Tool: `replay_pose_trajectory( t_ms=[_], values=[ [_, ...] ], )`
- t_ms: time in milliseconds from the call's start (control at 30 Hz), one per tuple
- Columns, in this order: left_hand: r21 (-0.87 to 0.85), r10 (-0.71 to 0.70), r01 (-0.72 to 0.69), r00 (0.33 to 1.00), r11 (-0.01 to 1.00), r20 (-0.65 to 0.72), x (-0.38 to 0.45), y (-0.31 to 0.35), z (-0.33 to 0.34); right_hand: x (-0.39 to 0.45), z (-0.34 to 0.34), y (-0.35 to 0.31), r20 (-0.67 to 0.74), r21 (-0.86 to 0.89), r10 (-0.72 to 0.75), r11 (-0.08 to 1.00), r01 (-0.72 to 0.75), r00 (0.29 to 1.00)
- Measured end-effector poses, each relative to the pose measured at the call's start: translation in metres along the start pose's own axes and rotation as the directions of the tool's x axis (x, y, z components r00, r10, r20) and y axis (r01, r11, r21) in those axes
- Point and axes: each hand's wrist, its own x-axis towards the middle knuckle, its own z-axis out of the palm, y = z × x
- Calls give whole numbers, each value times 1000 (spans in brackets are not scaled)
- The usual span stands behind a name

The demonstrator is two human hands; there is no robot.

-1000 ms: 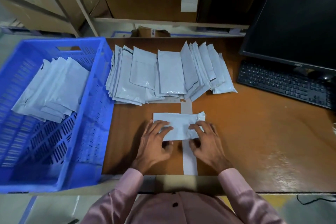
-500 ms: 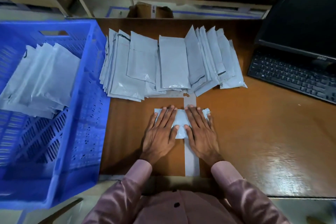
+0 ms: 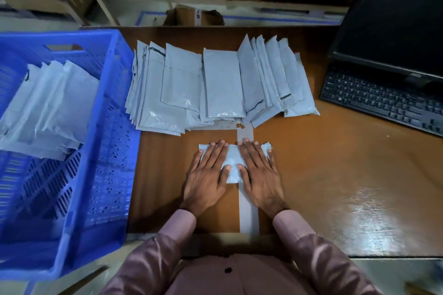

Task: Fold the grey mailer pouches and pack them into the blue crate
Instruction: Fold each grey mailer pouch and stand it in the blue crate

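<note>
Half a second before, both hands already lay flat on the folded pouch (image 3: 232,163); a second before, the fingers had been half curled at its near edge, so the fold had since been closed and was being pressed down. In my judgement this pouch was nearly ready to go into the blue crate (image 3: 119,93).

The left hand (image 3: 209,175) and the right hand (image 3: 260,175) rested side by side on the pouch, fingers straight and slightly spread, palms down, gripping nothing (only pressing). The fingertips reached the pouch's far edge; the thumbs nearly met over its middle.

The pouch sat on the wooden desk (image 3: 323,163) to the right of the crate, well apart from its wall. The fanned row of unfolded pouches (image 3: 223,86) lay just right of the crate's far corner, and the folded pouches (image 3: 50,108) rested inside the crate.
</note>
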Motion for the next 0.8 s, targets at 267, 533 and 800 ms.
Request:
replay_pose_trajectory(
  t_ms=[267,533,800],
  values=[
    [-37,62,-62,998,997,-2,1,17,-3,-14,-5,13,-102,120,65,991,-53,993],
    [29,55,-55,998,998,7,7,24,9,-19,-5,21,-51,25,55,998,-53,997],
    [-30,44,-44,999,999,17,9,23,8,-16,-6,23,-20,52,51,997,-50,998]
  ],
)
